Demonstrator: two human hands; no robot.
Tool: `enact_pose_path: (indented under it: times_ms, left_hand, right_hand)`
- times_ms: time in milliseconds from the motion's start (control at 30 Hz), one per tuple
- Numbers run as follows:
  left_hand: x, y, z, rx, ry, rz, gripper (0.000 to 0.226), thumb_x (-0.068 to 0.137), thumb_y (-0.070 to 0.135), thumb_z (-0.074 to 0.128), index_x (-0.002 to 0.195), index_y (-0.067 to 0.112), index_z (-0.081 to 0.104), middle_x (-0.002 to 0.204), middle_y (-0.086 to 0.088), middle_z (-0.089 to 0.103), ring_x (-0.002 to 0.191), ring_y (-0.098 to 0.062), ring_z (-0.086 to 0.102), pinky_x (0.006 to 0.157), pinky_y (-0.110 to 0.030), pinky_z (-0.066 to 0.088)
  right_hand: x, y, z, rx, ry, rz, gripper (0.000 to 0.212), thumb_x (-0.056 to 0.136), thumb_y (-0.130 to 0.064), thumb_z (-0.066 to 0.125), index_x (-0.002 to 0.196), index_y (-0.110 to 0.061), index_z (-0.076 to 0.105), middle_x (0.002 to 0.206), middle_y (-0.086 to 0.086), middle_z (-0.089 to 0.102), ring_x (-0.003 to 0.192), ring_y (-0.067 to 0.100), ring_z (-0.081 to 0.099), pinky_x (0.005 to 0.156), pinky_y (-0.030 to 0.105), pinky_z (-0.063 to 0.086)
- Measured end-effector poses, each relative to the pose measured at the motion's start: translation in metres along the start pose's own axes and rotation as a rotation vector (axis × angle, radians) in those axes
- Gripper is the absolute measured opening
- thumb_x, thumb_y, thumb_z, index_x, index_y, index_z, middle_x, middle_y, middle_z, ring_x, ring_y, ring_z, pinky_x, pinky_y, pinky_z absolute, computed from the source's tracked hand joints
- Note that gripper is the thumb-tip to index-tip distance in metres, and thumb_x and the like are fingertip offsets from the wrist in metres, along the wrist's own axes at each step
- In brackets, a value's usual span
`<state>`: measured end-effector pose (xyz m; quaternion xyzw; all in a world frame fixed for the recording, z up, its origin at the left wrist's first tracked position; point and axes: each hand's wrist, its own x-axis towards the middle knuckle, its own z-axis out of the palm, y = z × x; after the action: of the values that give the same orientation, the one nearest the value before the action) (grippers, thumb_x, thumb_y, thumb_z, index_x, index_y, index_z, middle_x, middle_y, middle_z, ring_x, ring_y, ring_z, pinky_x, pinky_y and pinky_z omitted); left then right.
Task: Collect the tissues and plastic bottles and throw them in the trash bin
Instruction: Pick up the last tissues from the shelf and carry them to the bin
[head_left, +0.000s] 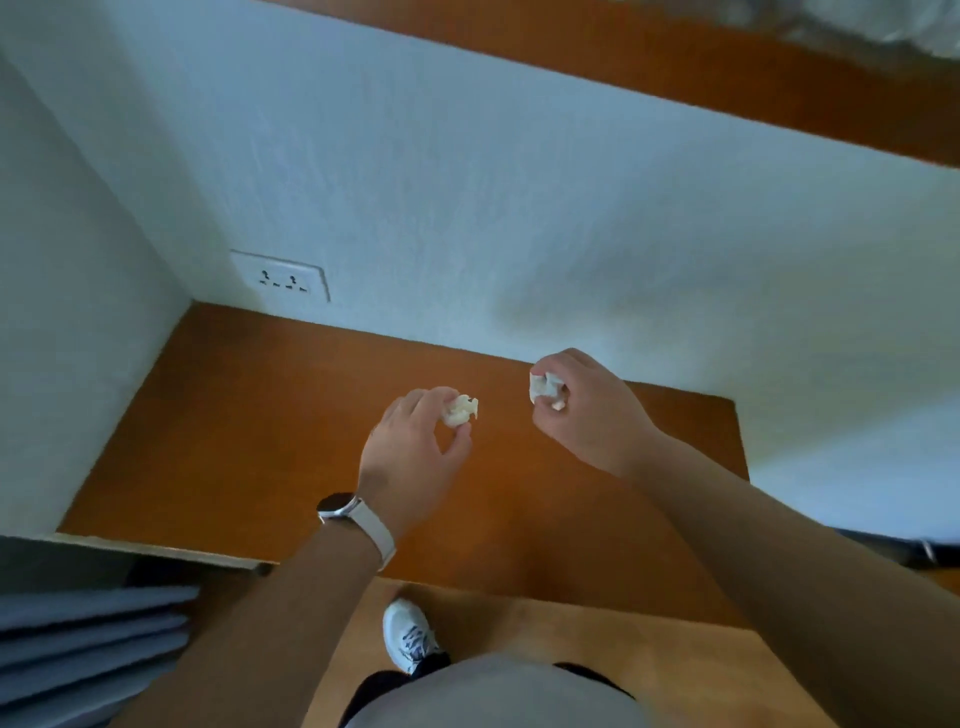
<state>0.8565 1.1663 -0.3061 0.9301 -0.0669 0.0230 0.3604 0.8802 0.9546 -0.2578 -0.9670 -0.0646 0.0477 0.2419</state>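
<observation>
Orange-brown across the desk; plain white on wall, socket, left tissue, right tissue, strap; white with dark laces on shoe.

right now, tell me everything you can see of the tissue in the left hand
The tissue is a small white wad, crumpled into a lumpy ball with ragged folds sticking out on its right side. It looks like soft paper. The left hand pinches it between thumb and fingertips, which cover its left part. It sits over the brown wooden desk. Whether it touches the surface cannot be told.
</observation>
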Motion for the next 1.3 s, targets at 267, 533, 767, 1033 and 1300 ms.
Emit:
enact_pose_path:
  times_ms: [267, 533, 767, 1033, 1300]
  left_hand:
    - [-0.013, 0.121, 0.054, 0.025, -0.122, 0.265, 0.033, 0.090, 0.035, 0.064, 0.122, 0.024, 0.061, 0.112, 0.009, 0.065, 0.098, -0.010, 0.058, 0.080, -0.025, 0.048]
    - [-0.066, 0.252, 0.117, 0.011, -0.235, 0.472, 0.031, 0.092, 0.035, 0.061, 0.122, 0.027, 0.058, 0.113, 0.012, 0.062, 0.102, -0.007, 0.056, 0.084, -0.022, 0.044]
    - [-0.130, 0.355, 0.179, -0.031, -0.334, 0.631, 0.030, 0.090, 0.032, 0.063, 0.119, 0.025, 0.061, 0.111, 0.011, 0.063, 0.101, -0.010, 0.056, 0.086, -0.027, 0.047]
    - [-0.178, 0.457, 0.242, -0.065, -0.466, 0.848, 0.030, 0.089, 0.032, 0.065, 0.118, 0.028, 0.060, 0.106, 0.015, 0.058, 0.094, -0.006, 0.053, 0.078, -0.023, 0.037]
    - [-0.182, 0.530, 0.323, -0.145, -0.625, 0.988, 0.026, 0.089, 0.030, 0.065, 0.115, 0.030, 0.059, 0.102, 0.019, 0.055, 0.094, -0.010, 0.054, 0.081, -0.028, 0.046]
  right_hand:
    - [-0.114, 0.085, -0.072, 0.054, 0.268, 0.221, 0.019, 0.082, -0.019, 0.062, 0.099, -0.025, 0.058, 0.096, -0.014, 0.052, 0.082, 0.010, 0.053, 0.068, 0.026, 0.042]
    - [-0.260, 0.163, -0.127, 0.066, 0.434, 0.398, 0.027, 0.087, -0.021, 0.062, 0.114, -0.020, 0.059, 0.105, -0.009, 0.055, 0.091, 0.013, 0.055, 0.078, 0.030, 0.050]
    - [-0.396, 0.226, -0.169, 0.145, 0.592, 0.566, 0.029, 0.089, -0.025, 0.061, 0.118, -0.021, 0.058, 0.104, -0.014, 0.053, 0.094, 0.009, 0.056, 0.084, 0.033, 0.052]
    - [-0.521, 0.272, -0.197, 0.147, 0.799, 0.774, 0.030, 0.088, -0.024, 0.064, 0.117, -0.021, 0.059, 0.104, -0.012, 0.055, 0.093, 0.006, 0.055, 0.082, 0.027, 0.051]
    - [-0.570, 0.319, -0.206, 0.172, 0.916, 0.981, 0.024, 0.087, -0.024, 0.062, 0.110, -0.027, 0.059, 0.103, -0.014, 0.056, 0.086, 0.003, 0.054, 0.071, 0.011, 0.040]
